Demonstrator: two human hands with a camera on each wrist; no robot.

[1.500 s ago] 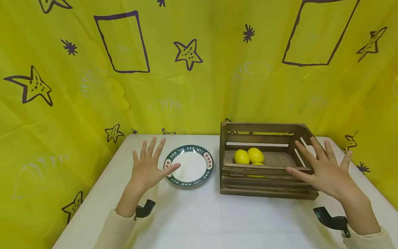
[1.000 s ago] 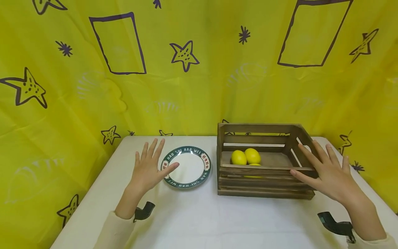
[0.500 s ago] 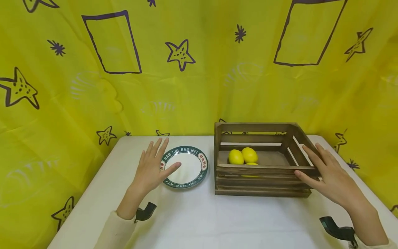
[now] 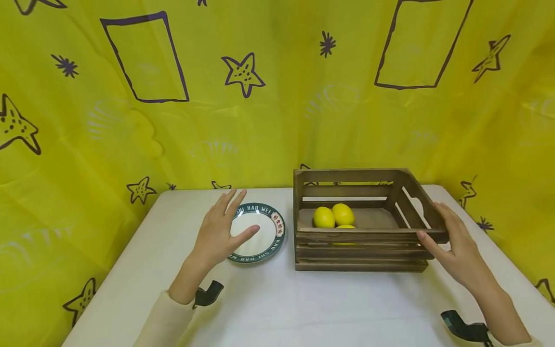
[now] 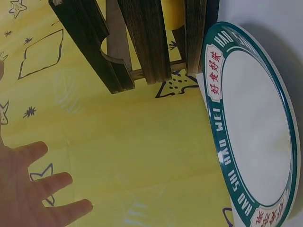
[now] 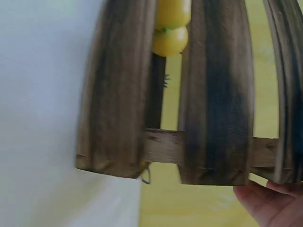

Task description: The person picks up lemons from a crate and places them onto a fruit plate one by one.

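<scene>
Right hand (image 4: 463, 250) moved in, fingers (image 4: 448, 218) astride a corner of the crate (image 4: 364, 251).

The crate (image 4: 364, 252) is of wood, its slats matt and grained, streaked darker in places and a little rough at the ends. The plate (image 4: 262, 238) looks like glazed ceramic, smooth and glossy, with small highlights on its rim. The fruits (image 4: 323, 218) have smooth skins with a soft sheen; whether they are real or plastic cannot be told. The backdrop (image 4: 269, 125) looks like thin printed cloth, lightly creased, with a faint sheen. The table (image 4: 299, 303) has a smooth, mostly matt surface crossed by faint fold lines. The sleeve (image 4: 166, 318) is soft, matt cloth, and the mount (image 4: 210, 293) looks like smooth plastic.
</scene>
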